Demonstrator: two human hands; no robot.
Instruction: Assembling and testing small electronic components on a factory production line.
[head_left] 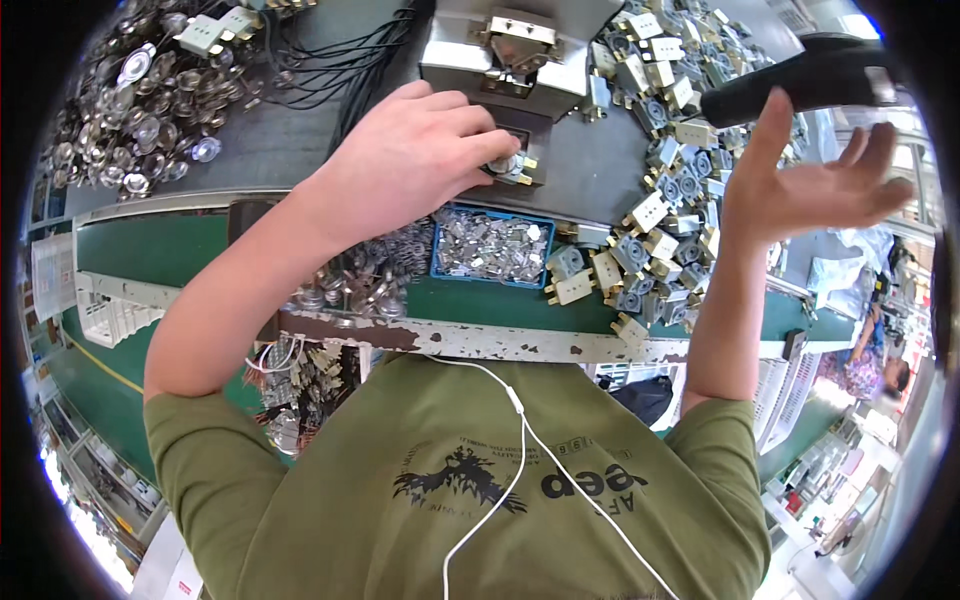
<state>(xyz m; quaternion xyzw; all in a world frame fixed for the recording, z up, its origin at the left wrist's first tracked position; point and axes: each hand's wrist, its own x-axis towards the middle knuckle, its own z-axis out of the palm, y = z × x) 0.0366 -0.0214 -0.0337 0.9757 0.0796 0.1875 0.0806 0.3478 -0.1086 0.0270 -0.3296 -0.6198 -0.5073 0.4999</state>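
Observation:
My left hand [415, 150] reaches over the bench to a metal fixture. Its thumb and forefinger close on a small grey plug part with brass pins [513, 168], which sits at the dark block of the fixture [538, 130]. The fingers partly hide that part. My right hand [815, 195] is raised at the right with its fingers apart and nothing in it. Its thumb tip overlaps the lower edge of a thick black handle [800, 82]; whether they touch I cannot tell. Above the block stands a metal press head [520, 45].
Blue tray [433, 262] of small metal pieces lies before the fixture. Many grey and white plug parts [650, 210] are heaped at right, round metal parts [150, 130] at left, beside black cables [350, 80]. The chipped bench edge [520, 342] runs before me; white earphone wires [517, 400] hang down.

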